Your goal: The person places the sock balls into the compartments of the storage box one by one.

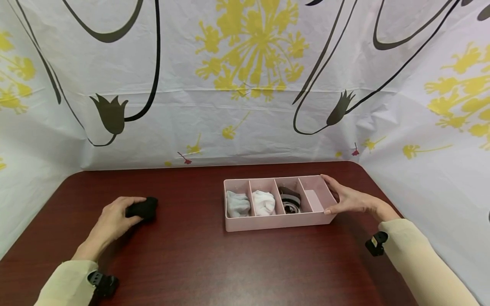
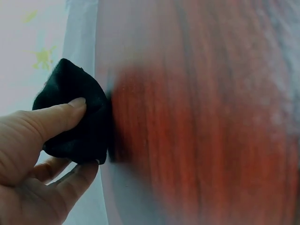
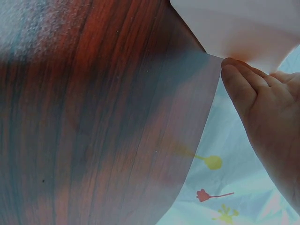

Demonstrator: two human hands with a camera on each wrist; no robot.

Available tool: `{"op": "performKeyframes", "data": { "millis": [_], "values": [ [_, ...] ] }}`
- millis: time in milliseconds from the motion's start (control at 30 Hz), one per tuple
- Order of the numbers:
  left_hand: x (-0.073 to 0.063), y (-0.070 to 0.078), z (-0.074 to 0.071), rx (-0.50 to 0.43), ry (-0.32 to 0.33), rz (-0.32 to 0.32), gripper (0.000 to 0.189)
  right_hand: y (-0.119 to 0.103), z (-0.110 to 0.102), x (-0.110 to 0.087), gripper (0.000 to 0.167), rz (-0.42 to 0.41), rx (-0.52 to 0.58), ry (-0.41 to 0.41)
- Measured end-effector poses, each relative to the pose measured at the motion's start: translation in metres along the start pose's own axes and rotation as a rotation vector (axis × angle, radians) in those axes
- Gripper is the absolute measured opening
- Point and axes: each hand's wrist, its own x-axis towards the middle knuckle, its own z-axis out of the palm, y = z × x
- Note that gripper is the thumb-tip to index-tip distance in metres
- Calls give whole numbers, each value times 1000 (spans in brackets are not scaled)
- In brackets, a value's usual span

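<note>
At the left of the table, my left hand (image 1: pixel 115 219) pinches a folded black sock (image 1: pixel 143 209) between thumb and fingers. The left wrist view shows the thumb across the bundled sock (image 2: pixel 77 122), with fingers beneath it. My right hand (image 1: pixel 350 199) grips the right end of a pink divided box (image 1: pixel 281 222), thumb at the near corner and fingers at the far one. From the left, its compartments hold a light grey folded sock (image 1: pixel 237 205), a white one (image 1: pixel 263 203) and a dark striped one (image 1: pixel 290 200). The rightmost compartment (image 1: pixel 315 197) holds nothing.
Both hands are over a dark reddish-brown wooden table (image 1: pixel 183 255) with rounded far corners. A white sheet printed with flowers (image 1: pixel 172 140) hangs behind it and along both sides. Small black cameras (image 1: pixel 104 284) sit on both wrists.
</note>
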Motion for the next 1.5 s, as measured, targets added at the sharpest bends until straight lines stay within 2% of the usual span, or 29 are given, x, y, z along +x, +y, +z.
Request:
{"op": "performKeyframes", "data": {
  "millis": [233, 467, 667, 933, 1300, 1500],
  "values": [
    [0, -2, 3, 25, 83, 32, 40, 0, 0, 0, 107, -4, -4, 2],
    [-1, -2, 5, 12, 142, 37, 36, 0, 0, 0, 107, -7, -4, 2],
    [-1, -1, 6, -6, 162, 18, 34, 0, 1, 0, 107, -9, -1, -1],
    [0, 3, 5, -3, 184, 31, 35, 0, 1, 0, 106, -11, 10, -2],
    [6, 18, 2, -19, 190, 58, 35, -1, 1, 0, 108, 7, 7, 9],
    [11, 32, 3, -33, 222, 115, 36, -1, 1, 0, 107, 7, 3, 6]
  ]
}}
